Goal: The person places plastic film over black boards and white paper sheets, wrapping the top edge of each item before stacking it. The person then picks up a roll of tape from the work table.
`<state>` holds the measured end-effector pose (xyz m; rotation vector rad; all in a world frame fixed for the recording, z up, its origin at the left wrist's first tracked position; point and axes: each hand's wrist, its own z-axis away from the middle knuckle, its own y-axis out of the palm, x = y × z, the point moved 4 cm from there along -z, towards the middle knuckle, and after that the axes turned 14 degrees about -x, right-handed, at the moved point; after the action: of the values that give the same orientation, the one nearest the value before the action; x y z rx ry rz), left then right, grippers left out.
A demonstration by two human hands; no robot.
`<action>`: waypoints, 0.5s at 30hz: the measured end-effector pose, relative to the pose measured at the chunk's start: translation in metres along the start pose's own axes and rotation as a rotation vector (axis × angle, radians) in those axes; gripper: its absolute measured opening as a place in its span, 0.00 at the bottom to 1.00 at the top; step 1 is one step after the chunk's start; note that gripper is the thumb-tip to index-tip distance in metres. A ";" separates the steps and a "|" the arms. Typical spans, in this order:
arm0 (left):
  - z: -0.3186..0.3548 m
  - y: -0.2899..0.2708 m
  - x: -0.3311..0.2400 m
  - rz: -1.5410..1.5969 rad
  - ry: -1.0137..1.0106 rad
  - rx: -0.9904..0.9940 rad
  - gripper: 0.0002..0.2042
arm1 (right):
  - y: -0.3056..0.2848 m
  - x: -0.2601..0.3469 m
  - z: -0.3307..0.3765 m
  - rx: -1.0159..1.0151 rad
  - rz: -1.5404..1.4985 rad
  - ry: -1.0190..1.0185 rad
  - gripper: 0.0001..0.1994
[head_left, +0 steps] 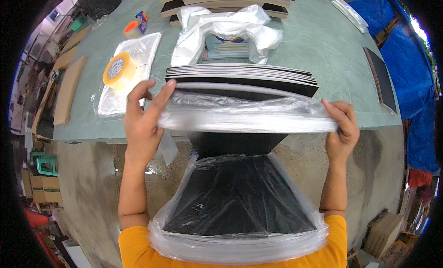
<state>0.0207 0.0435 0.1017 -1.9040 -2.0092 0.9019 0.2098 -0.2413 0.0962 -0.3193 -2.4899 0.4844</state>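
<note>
A large flat black board (235, 198) sits inside a clear plastic bag (240, 115), running from my chest out to the table edge. My left hand (144, 115) grips the bag's far left corner, fingers spread over the plastic. At the far right corner, my right hand (342, 127) pinches the bag's edge. Just beyond the bag's far end lies a stack of black boards (242, 78) on the green table (323, 51).
A roll of yellowish tape (119, 70) rests on a pile of clear bags (138, 51) at the left. Behind the stack lies crumpled white plastic (221, 28) over books. A dark board (380, 78) lies at the right, blue tarp (410, 60) beyond.
</note>
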 end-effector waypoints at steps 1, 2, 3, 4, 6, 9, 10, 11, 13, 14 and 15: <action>0.002 -0.005 -0.002 0.057 0.025 -0.038 0.32 | -0.005 -0.008 0.001 0.031 -0.148 0.127 0.19; -0.002 -0.011 -0.006 0.160 -0.045 -0.036 0.24 | -0.010 -0.017 0.001 0.059 -0.296 0.254 0.18; -0.003 -0.016 -0.008 0.175 -0.051 -0.051 0.22 | -0.012 -0.022 0.002 0.085 -0.445 0.380 0.17; -0.004 -0.020 -0.008 0.187 -0.054 -0.070 0.20 | -0.011 -0.023 0.004 0.045 -0.441 0.416 0.13; -0.005 -0.025 -0.013 0.165 -0.050 -0.117 0.14 | -0.015 -0.007 0.006 -0.024 -0.233 0.241 0.12; 0.007 -0.032 -0.023 0.111 0.010 -0.130 0.13 | -0.014 0.009 0.015 -0.115 -0.076 0.002 0.10; 0.015 -0.035 -0.024 0.101 0.010 -0.169 0.13 | -0.014 0.009 0.020 -0.135 -0.114 -0.032 0.10; 0.015 -0.035 -0.023 0.131 -0.013 -0.154 0.14 | -0.014 0.008 0.023 -0.156 -0.152 -0.066 0.10; 0.014 -0.037 -0.020 0.190 -0.063 -0.121 0.15 | -0.016 0.002 0.020 -0.092 -0.236 -0.008 0.11; 0.016 -0.035 -0.007 0.398 -0.152 -0.021 0.15 | -0.019 -0.002 0.018 -0.028 -0.295 0.067 0.12; 0.018 -0.033 0.014 0.606 -0.239 0.083 0.16 | -0.021 -0.008 0.016 0.036 -0.354 0.144 0.12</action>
<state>-0.0180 0.0529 0.1030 -2.5037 -1.4694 1.3827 0.2043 -0.2675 0.0884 0.0989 -2.3264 0.3459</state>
